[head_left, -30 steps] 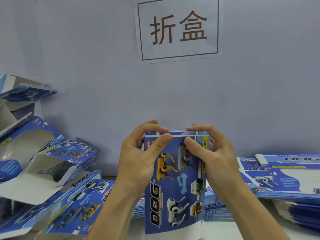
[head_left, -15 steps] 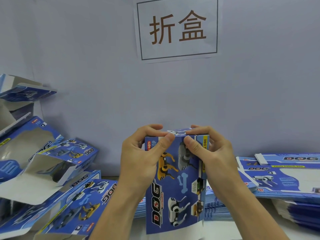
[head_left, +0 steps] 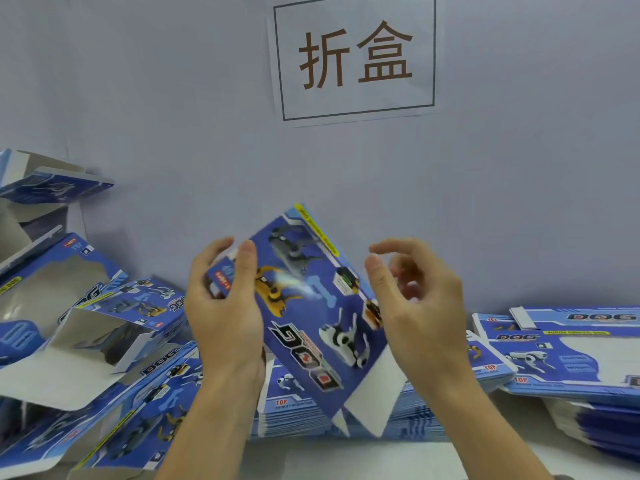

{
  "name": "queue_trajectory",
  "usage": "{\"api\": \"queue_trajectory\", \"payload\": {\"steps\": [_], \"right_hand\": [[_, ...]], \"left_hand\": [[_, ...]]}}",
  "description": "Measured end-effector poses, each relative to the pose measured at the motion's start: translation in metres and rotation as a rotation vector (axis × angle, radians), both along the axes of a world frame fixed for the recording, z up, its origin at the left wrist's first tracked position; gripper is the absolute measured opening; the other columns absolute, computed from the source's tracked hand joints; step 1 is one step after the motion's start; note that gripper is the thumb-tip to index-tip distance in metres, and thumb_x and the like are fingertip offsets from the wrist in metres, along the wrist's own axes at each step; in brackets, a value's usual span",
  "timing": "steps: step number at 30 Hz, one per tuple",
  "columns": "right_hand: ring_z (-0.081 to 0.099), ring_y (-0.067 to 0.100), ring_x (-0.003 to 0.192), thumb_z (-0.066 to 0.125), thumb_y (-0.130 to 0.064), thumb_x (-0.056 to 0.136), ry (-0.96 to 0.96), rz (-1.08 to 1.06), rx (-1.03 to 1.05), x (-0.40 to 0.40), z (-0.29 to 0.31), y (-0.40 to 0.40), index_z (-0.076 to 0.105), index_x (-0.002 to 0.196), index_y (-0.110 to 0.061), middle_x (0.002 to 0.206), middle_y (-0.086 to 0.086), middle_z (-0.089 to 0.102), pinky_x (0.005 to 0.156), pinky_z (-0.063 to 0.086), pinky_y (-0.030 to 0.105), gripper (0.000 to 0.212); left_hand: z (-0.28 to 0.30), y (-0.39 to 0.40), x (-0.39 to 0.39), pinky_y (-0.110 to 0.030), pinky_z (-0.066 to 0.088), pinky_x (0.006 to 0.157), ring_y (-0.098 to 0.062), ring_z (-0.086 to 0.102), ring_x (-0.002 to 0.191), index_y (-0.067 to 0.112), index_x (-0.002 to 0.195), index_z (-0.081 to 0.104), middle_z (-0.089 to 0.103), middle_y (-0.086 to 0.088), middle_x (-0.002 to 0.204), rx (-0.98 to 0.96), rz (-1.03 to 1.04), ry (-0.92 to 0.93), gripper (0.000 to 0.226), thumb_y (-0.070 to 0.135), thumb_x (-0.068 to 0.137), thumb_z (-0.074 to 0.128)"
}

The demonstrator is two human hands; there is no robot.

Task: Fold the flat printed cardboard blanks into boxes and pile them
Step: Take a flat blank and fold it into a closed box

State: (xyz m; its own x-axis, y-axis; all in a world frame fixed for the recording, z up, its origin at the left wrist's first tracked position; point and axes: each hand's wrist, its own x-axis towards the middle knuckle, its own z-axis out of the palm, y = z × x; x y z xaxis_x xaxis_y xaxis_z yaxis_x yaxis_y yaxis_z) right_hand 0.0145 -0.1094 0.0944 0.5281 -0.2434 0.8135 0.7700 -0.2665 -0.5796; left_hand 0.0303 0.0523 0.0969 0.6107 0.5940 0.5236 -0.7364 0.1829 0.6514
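on the table, lying in heaps: folded boxes [head_left: 104, 341] at the left, flat blanks [head_left: 571, 355] at the right, a paper sign [head_left: 353, 57] hanging on the wall behind. now tilting, no longer upright as a second ago, with the right hand [head_left: 415, 306] off it and curling loosely just beside. gripping the box [head_left: 311, 306] mid-air by its upper left corner with the left hand [head_left: 225, 313], thumb in front.

A white counter [head_left: 381, 460] carries stacks of flat blue printed blanks [head_left: 568, 362] at centre and right, and a pile of folded boxes [head_left: 104, 341] at left.
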Motion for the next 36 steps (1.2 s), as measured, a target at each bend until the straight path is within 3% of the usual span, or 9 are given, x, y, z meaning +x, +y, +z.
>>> {"api": "queue_trajectory", "payload": {"steps": [3, 8, 12, 15, 17, 21, 25, 31, 36], "right_hand": [[0.05, 0.023, 0.051, 0.054, -0.037, 0.091, 0.089, 0.174, -0.208, -0.009, 0.007, 0.004, 0.07, 0.065, -0.015, 0.056, 0.005, 0.062, 0.052, 0.041, 0.037, 0.038], [0.061, 0.033, 0.059, 0.048, -0.056, 0.095, 0.477, 0.075, -0.693, -0.018, 0.006, 0.014, 0.067, 0.076, 0.002, 0.071, 0.016, 0.069, 0.06, 0.057, 0.042, 0.064], [0.063, 0.018, 0.065, 0.04, -0.069, 0.092, 0.72, -0.008, -0.826, -0.02, 0.004, 0.01, 0.056, 0.069, -0.014, 0.077, 0.001, 0.067, 0.069, 0.056, 0.033, 0.062], [0.059, 0.011, 0.081, 0.034, -0.08, 0.085, 0.847, 0.082, -0.698, -0.019, 0.006, 0.009, 0.056, 0.094, -0.025, 0.093, -0.005, 0.063, 0.067, 0.045, 0.03, 0.06], [0.059, 0.013, 0.102, 0.041, -0.085, 0.076, 0.829, 0.19, -0.425, -0.014, 0.007, 0.008, 0.042, 0.131, -0.038, 0.116, -0.012, 0.063, 0.087, 0.05, 0.036, 0.072], [0.06, 0.007, 0.1, 0.068, -0.07, 0.07, 0.613, 0.336, 0.194, 0.0, 0.01, -0.001, 0.032, 0.132, -0.05, 0.09, -0.038, 0.064, 0.089, 0.054, 0.051, 0.074], [0.07, 0.024, 0.098, 0.077, -0.044, 0.073, 0.461, 0.41, 0.571, 0.014, 0.004, -0.029, 0.048, 0.132, -0.037, 0.107, -0.005, 0.074, 0.069, 0.057, 0.04, 0.066], [0.072, 0.02, 0.086, 0.081, -0.033, 0.076, 0.624, 0.276, 0.314, 0.025, -0.006, -0.067, 0.043, 0.136, -0.048, 0.11, -0.002, 0.074, 0.068, 0.053, 0.035, 0.072], [0.073, 0.024, 0.099, 0.091, -0.033, 0.064, 0.764, 0.596, -0.128, 0.021, -0.011, -0.065, 0.04, 0.138, -0.053, 0.111, 0.004, 0.074, 0.088, 0.056, 0.051, 0.091]], "left_hand": [[-0.003, 0.005, 0.005, -0.039, 0.053, 0.077, -0.018, 0.058, 0.081, 0.036, 0.089, 0.064, 0.063, -0.003, 0.098, -0.215, 0.053, 0.016, 0.008, 0.038, 0.089, 0.072], [-0.009, 0.004, 0.009, -0.017, 0.046, 0.059, 0.003, 0.053, 0.057, 0.036, 0.09, 0.051, 0.057, 0.013, 0.084, -0.416, 0.191, 0.081, 0.013, 0.038, 0.097, 0.062], [-0.011, 0.008, 0.012, -0.023, 0.051, 0.063, -0.003, 0.056, 0.064, 0.029, 0.103, 0.047, 0.058, 0.008, 0.089, -0.524, 0.199, 0.121, 0.018, 0.043, 0.098, 0.057], [-0.009, 0.004, 0.012, -0.034, 0.058, 0.069, -0.006, 0.064, 0.066, 0.031, 0.105, 0.047, 0.064, 0.008, 0.092, -0.544, 0.027, 0.171, 0.022, 0.047, 0.097, 0.059], [-0.007, -0.007, 0.01, -0.039, 0.061, 0.07, -0.014, 0.068, 0.073, 0.026, 0.113, 0.052, 0.069, -0.001, 0.099, -0.496, -0.14, 0.256, 0.033, 0.05, 0.093, 0.062], [-0.007, -0.027, 0.001, -0.057, 0.06, 0.074, -0.038, 0.072, 0.093, 0.012, 0.126, 0.056, 0.069, -0.022, 0.117, -0.348, -0.62, 0.316, 0.057, 0.037, 0.078, 0.074], [-0.012, -0.033, -0.005, -0.062, 0.054, 0.085, -0.038, 0.069, 0.104, 0.016, 0.124, 0.055, 0.071, -0.016, 0.116, 0.003, -0.807, 0.479, 0.074, 0.032, 0.059, 0.086], [-0.009, -0.018, -0.004, -0.053, 0.043, 0.102, -0.023, 0.047, 0.129, 0.029, 0.141, 0.045, 0.051, -0.002, 0.14, 0.131, -0.415, 0.517, 0.105, 0.063, 0.045, 0.073], [-0.006, 0.008, -0.001, -0.046, 0.047, 0.093, -0.016, 0.056, 0.122, 0.048, 0.141, 0.039, 0.064, 0.021, 0.12, 0.386, -0.324, 0.374, 0.093, 0.074, 0.055, 0.065]]}}
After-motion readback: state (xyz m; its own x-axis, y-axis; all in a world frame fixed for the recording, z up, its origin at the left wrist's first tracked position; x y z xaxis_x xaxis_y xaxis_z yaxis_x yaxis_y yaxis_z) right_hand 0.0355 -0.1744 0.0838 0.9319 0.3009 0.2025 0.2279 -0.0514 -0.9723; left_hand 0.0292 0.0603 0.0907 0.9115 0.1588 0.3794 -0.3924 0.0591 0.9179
